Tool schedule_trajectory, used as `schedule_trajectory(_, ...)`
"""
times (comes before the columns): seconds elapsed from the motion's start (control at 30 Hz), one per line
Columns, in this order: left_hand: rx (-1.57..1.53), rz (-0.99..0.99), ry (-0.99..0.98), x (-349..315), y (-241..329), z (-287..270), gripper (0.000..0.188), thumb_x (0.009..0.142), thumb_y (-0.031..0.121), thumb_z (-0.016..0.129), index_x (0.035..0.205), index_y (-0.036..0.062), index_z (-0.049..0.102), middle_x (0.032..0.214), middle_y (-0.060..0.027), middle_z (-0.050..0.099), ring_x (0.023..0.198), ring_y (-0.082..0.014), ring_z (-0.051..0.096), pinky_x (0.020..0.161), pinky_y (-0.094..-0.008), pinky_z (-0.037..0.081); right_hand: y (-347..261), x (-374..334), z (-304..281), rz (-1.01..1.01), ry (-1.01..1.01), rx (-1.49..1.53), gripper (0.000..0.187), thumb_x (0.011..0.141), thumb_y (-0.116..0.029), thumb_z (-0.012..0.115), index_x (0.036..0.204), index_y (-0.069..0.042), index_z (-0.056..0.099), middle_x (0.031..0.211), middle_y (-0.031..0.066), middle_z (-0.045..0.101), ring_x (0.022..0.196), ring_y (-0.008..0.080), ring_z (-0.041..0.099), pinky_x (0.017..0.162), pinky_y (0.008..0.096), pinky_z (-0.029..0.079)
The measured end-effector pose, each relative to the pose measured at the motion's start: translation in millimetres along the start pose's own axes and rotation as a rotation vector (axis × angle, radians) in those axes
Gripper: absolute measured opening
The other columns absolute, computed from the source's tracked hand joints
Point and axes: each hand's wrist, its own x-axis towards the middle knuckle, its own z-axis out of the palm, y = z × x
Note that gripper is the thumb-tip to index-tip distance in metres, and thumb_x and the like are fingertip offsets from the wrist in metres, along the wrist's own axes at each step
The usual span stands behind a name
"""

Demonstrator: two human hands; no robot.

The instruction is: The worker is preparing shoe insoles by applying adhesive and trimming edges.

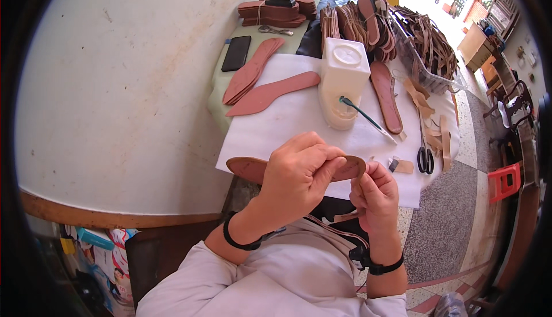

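One insole is pinched by left fingers, its right end by right fingers.

Beyond the left hand, there is room to pass over a bare stretch of flat white sheet, up to a reddish-brown sole-shaped piece. A boxy white plastic container blocks the middle, a thin dark-green stick slanting rightward; black-handled scissors obstruct the right.
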Motion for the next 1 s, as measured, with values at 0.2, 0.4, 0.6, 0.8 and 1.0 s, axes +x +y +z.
schedule_trajectory(0.2, -0.026, -0.033, 0.014, -1, 0, 3, 0.009, 0.086, -0.002, 0.073, 0.095, -0.0023, 0.075, 0.079, -0.0094, 0.065, 0.066, -0.0171, 0.06, 0.057, -0.0277, 0.047, 9, -1, 11, -0.299, 0.116, -0.201, 0.006, 0.1, 0.001, 0.061, 0.105, -0.001, 0.058, 0.08, 0.0007, 0.058, 0.066, 0.0051, 0.049, 0.057, 0.0185, 0.037)
schedule_trajectory(0.4, -0.035, -0.052, 0.022, 0, 0, 5, 0.009, 0.086, -0.001, 0.074, 0.095, -0.0024, 0.075, 0.079, -0.0092, 0.065, 0.066, -0.0161, 0.061, 0.058, -0.0268, 0.047, 13, -8, 12, -0.451, 0.252, -0.451, 0.008, 0.097, 0.008, 0.06, 0.102, 0.002, 0.062, 0.084, 0.0028, 0.062, 0.074, 0.0078, 0.056, 0.067, 0.0207, 0.045)
schedule_trajectory(0.6, -0.095, -0.068, 0.071, -2, 5, 8, 0.007, 0.085, 0.002, 0.075, 0.092, -0.0001, 0.073, 0.077, -0.0108, 0.061, 0.065, -0.027, 0.06, 0.058, -0.0355, 0.048, 9, -11, 16, -0.525, 0.27, -0.553, 0.006, 0.094, 0.009, 0.062, 0.097, 0.004, 0.065, 0.082, 0.0049, 0.063, 0.074, 0.0087, 0.057, 0.066, 0.0216, 0.046)
schedule_trajectory(0.8, -0.105, -0.046, 0.06, -3, 9, 7, 0.008, 0.085, 0.0, 0.075, 0.092, -0.0002, 0.073, 0.076, -0.0107, 0.061, 0.064, -0.0259, 0.06, 0.057, -0.0346, 0.047, 1, -16, 19, -0.507, 0.309, -0.649, 0.005, 0.093, 0.009, 0.065, 0.095, 0.005, 0.065, 0.082, 0.0039, 0.065, 0.067, 0.0064, 0.06, 0.06, 0.0199, 0.048)
schedule_trajectory(1.0, -0.221, -0.089, -0.059, -5, 15, 0, 0.007, 0.087, -0.001, 0.072, 0.094, -0.0004, 0.073, 0.078, -0.0095, 0.062, 0.068, -0.0203, 0.06, 0.06, -0.0314, 0.047, -14, -18, 23, -0.486, 0.291, -0.611, 0.005, 0.091, 0.009, 0.065, 0.093, 0.005, 0.064, 0.078, 0.0017, 0.065, 0.064, 0.0044, 0.062, 0.057, 0.0177, 0.05)
